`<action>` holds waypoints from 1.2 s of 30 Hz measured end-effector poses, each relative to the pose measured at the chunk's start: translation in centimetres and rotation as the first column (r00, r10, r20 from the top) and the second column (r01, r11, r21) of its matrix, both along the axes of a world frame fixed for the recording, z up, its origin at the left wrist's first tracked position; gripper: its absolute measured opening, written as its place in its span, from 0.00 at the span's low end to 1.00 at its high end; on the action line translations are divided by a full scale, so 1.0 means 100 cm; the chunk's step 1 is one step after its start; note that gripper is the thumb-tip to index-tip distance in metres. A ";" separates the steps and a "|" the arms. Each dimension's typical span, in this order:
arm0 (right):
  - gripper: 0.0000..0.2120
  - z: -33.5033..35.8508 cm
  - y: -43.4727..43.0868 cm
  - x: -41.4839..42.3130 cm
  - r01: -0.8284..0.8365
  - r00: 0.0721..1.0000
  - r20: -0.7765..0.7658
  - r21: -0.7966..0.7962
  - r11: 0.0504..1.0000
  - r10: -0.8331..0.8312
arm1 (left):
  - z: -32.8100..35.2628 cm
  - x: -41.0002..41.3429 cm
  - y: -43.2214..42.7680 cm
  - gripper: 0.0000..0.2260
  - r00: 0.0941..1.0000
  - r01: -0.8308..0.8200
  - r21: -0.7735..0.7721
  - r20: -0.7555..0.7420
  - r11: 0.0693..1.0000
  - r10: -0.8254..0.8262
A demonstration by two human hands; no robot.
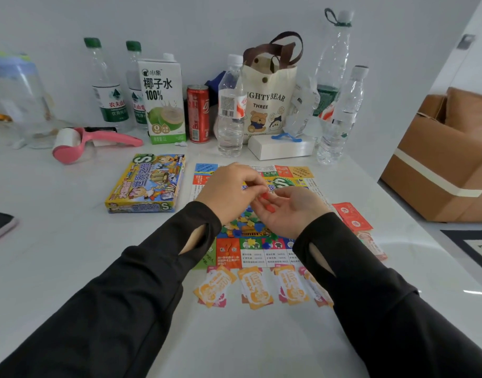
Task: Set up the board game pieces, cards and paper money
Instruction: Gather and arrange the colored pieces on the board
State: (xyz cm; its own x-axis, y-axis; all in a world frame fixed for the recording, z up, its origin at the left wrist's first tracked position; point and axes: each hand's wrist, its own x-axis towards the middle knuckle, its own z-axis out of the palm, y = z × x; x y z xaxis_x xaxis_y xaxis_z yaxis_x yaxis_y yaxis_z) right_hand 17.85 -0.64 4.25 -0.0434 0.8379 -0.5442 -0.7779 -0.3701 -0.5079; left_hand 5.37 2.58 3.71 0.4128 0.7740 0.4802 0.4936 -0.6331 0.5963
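Sorting small red pieces (269, 208) above the board (302, 172): our right hand (291, 211) lies palm-up and cupped, holding a few of them; our left hand (228, 190) pinches one red piece (265, 195) between narrowed fingertips just over that palm.

Board lies flat near the tabletop's middle, toward the back. Loose yellow, blue and green pieces (248, 225) lie heaped on its centre, unsorted.

Paper money (257, 286): four orange-topped stacks in a row along the board's near edge; looks dealt out. Red cards (351, 215) lie fanned off the board's right edge, another stack (372, 245) nearer us.

Judgement: past halfway. Board, money and cards placed; pieces left to sort and distribute.

Game box (147, 184) sits just left of the board, closed.

Along the back edge of the tabletop (57, 241): water bottles (230, 105), coconut-water carton (163, 99), red can (198, 113), canvas bag (269, 94), white box (282, 147). Pink lint roller (92, 141) back left. One bottle and the white box stand near the board's far edge; nothing else crowds the work.
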 end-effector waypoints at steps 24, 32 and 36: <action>0.14 0.037 -0.035 0.059 -0.556 -0.682 0.730 -0.556 0.617 0.044 | -0.033 -0.027 -0.023 0.05 0.988 -0.145 -0.026 -0.049 0.989 0.143; 0.11 0.030 -0.041 0.063 -0.511 -0.823 0.559 -0.659 0.552 -0.096 | -0.041 -0.033 -0.017 0.06 0.973 -0.228 0.065 -0.033 0.972 0.230; 0.11 0.029 -0.045 0.061 -0.499 -0.844 0.525 -0.698 0.513 -0.107 | -0.041 -0.034 -0.017 0.07 0.972 -0.230 0.075 -0.035 0.970 0.233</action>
